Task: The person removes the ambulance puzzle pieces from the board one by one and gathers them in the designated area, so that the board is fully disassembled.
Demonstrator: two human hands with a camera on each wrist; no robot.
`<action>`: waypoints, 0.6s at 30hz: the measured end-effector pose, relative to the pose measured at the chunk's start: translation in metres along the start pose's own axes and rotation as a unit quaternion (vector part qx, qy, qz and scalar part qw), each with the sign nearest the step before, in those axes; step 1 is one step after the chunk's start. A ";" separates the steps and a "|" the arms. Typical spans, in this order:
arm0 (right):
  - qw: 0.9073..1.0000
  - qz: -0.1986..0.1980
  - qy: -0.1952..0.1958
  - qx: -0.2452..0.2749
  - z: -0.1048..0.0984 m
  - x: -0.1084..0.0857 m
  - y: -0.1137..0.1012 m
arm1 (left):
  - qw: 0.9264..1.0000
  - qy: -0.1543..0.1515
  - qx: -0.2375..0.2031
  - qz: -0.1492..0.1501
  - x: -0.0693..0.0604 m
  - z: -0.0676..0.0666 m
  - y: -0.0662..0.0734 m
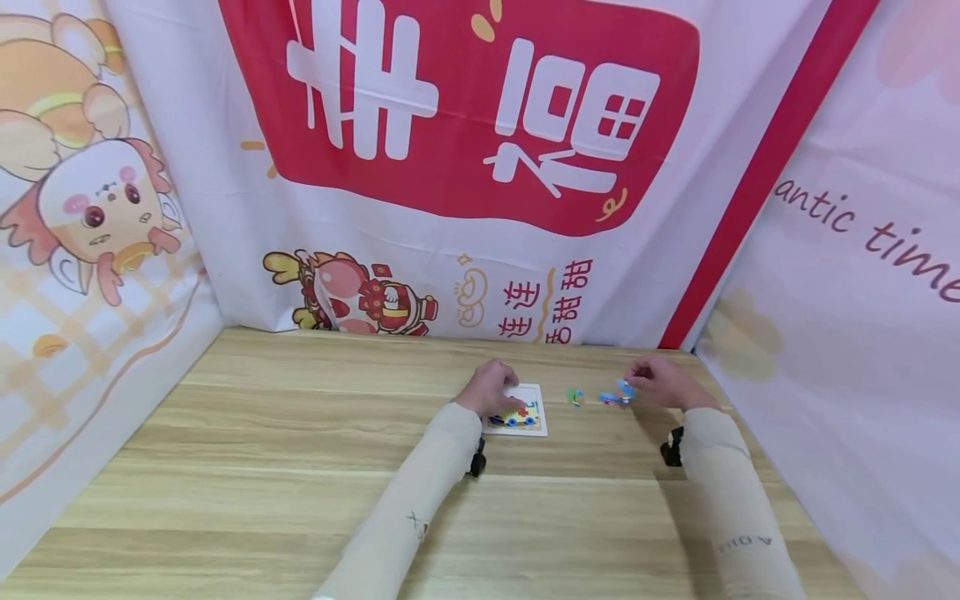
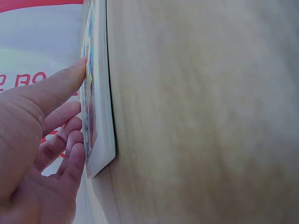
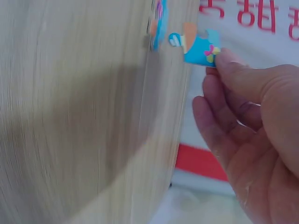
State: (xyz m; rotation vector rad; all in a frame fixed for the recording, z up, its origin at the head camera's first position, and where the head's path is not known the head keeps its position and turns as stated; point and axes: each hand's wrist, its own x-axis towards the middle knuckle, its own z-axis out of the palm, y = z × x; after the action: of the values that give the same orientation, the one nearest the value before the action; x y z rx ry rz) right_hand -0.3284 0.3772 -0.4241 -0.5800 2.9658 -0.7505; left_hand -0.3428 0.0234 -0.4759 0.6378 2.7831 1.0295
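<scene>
My left hand lies over a small white-framed jigsaw board on the wooden table. In the left wrist view its thumb touches the picture face while the other fingers, loosely bent, are at the board's far side. The picture includes a yellow vehicle with blue wheels and a red cross. Farther right, my right hand pinches a blue jigsaw piece by one corner, held above the table. That piece carries an orange patch and a small pink-and-yellow shape. Part of the board is hidden under the left hand.
Loose blue jigsaw pieces lie just below the right hand. A green piece lies between them and the board. White printed cloth hangs behind the table and on both sides.
</scene>
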 end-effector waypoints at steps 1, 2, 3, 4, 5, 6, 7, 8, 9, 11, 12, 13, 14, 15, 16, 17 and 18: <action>1.000 0.002 -0.003 -0.001 -0.003 -0.003 0.003 | 1.000 0.000 -0.001 0.001 0.000 0.000 0.000; 1.000 0.002 -0.004 0.002 -0.005 -0.005 0.006 | 1.000 0.001 0.000 0.002 0.000 0.000 0.000; 1.000 0.006 -0.005 0.005 -0.006 -0.008 0.009 | 1.000 0.002 0.001 0.003 0.000 0.000 0.001; 1.000 0.011 -0.007 0.007 -0.007 -0.009 0.012 | 1.000 0.003 -0.003 0.001 -0.001 0.000 0.002; 1.000 0.018 -0.008 0.008 -0.008 -0.010 0.015 | 1.000 0.003 -0.006 0.001 -0.003 -0.001 0.003; 1.000 0.025 -0.010 0.005 -0.007 -0.012 0.019 | 1.000 0.004 -0.010 0.001 -0.004 -0.001 0.004; 0.999 0.038 -0.013 0.006 -0.007 -0.012 0.022 | 1.000 0.006 -0.012 0.003 -0.005 -0.001 0.004; 0.999 0.044 -0.015 0.005 -0.007 -0.013 0.026 | 1.000 0.006 -0.015 0.003 -0.005 -0.001 0.006; 0.998 0.054 -0.020 0.006 -0.006 -0.014 0.030 | 1.000 0.006 -0.018 0.005 -0.007 -0.001 0.007; 0.997 0.076 -0.032 0.001 -0.005 -0.014 0.036 | 1.000 0.006 -0.021 0.008 -0.008 -0.002 0.008; 0.996 0.080 -0.036 0.001 -0.005 -0.014 0.038 | 1.000 0.007 -0.021 0.009 -0.009 -0.002 0.009; 0.996 0.080 -0.039 0.001 -0.004 -0.014 0.039 | 1.000 0.008 -0.020 0.010 -0.009 -0.003 0.009; 0.996 0.079 -0.040 -0.002 -0.004 -0.014 0.040 | 1.000 0.008 -0.020 0.010 -0.010 -0.003 0.009; 0.996 0.082 -0.043 -0.006 -0.003 -0.013 0.041 | 1.000 0.009 -0.019 0.011 -0.010 -0.004 0.009; 0.996 0.081 -0.043 -0.009 -0.003 -0.013 0.040 | 1.000 0.009 -0.018 0.011 -0.010 -0.005 0.009; 0.996 0.073 -0.040 -0.012 -0.002 -0.013 0.041 | 1.000 0.009 -0.018 0.011 -0.010 -0.005 0.008; 0.997 0.070 -0.036 -0.015 -0.001 -0.013 0.041 | 1.000 0.008 -0.018 0.010 -0.010 -0.005 0.008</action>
State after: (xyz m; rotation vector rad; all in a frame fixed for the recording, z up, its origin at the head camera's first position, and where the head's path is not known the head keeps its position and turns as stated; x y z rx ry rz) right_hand -0.3304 0.4157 -0.4432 -0.3858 2.9175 -0.6596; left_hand -0.3322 0.0216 -0.4673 0.6575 2.7708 1.0896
